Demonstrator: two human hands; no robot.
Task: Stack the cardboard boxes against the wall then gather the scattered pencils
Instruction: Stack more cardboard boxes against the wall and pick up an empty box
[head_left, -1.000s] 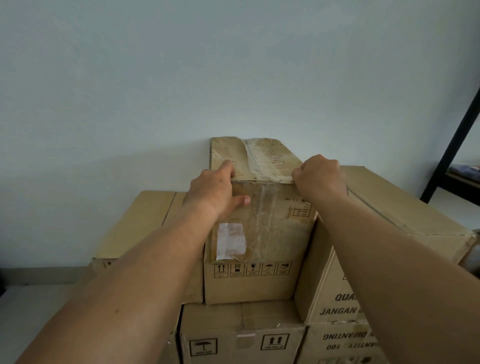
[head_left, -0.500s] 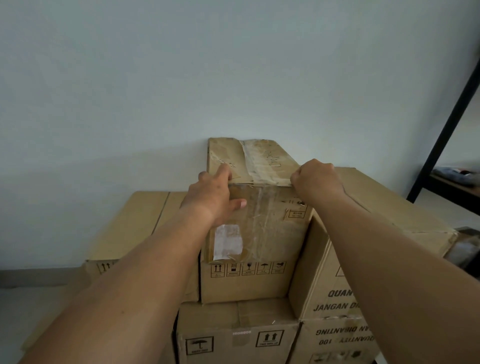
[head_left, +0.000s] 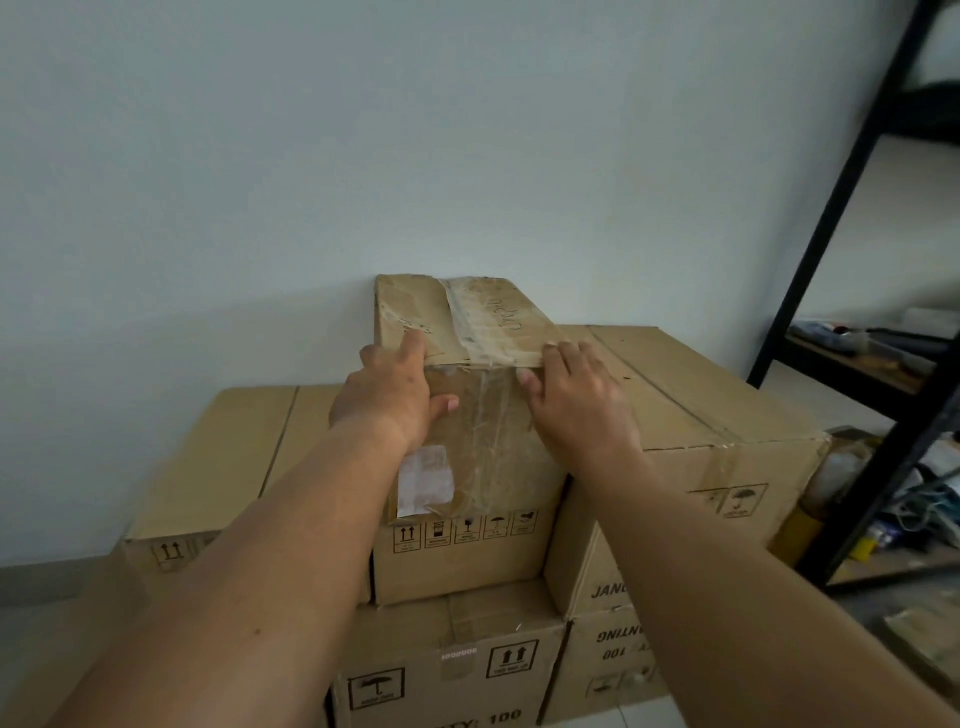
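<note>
A taped box (head_left: 483, 467) stands at the top of the stack, its far end against the pale wall (head_left: 363, 156). Worn clear tape runs across its lid and down its near face, and a white label sits low on the left of that face, above a row of handling symbols.

The left hand (head_left: 395, 395) lies on the box's near upper left corner. Its fingers are fairly straight and reach over the lid edge, and the thumb is spread across the near face; it does not grip. The right hand (head_left: 576, 400) rests at the near upper right corner with its fingers loose and slightly apart, touching the edge without clamping it.

The taped box sits on a bottom box (head_left: 447, 660) marked with an umbrella and arrows. Just to its left is a lower left box (head_left: 218, 457). Touching it on the right is a wider right box (head_left: 691, 395), which rests on a lower right box (head_left: 608, 654) with upside-down print.

At the far right stands a black shelf rack (head_left: 841, 218), with blurred clutter on its shelves.
</note>
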